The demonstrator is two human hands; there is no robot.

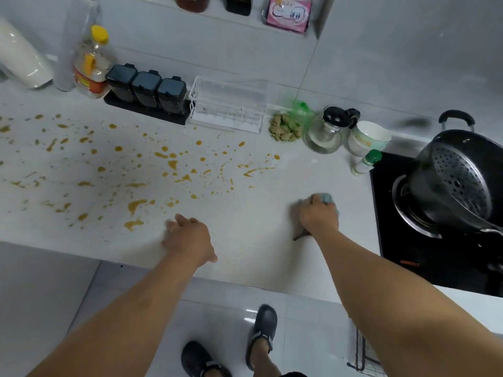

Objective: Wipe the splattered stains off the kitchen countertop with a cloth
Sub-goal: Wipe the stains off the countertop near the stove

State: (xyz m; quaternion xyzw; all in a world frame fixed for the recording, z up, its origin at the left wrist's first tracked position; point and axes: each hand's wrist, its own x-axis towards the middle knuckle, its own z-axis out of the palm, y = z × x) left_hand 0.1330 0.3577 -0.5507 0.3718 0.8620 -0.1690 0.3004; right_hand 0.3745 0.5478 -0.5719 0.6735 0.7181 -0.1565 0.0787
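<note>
Bunched under the right hand (318, 216), the cloth (325, 199) seems only partly gripped; dragging it left through the stains (168, 164) could smear them, left hand (190, 238) spread flat

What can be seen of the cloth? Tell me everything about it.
The cloth is mostly hidden under the right hand, which grips it bunched up and presses it on the white countertop. A grey-blue, soft-looking wad shows past the fingers, and a darker brownish corner pokes out by the wrist. It sits right of the yellow-brown stains, near the black cooktop, touching neither. Whether it is wet or soiled cannot be told.
</note>
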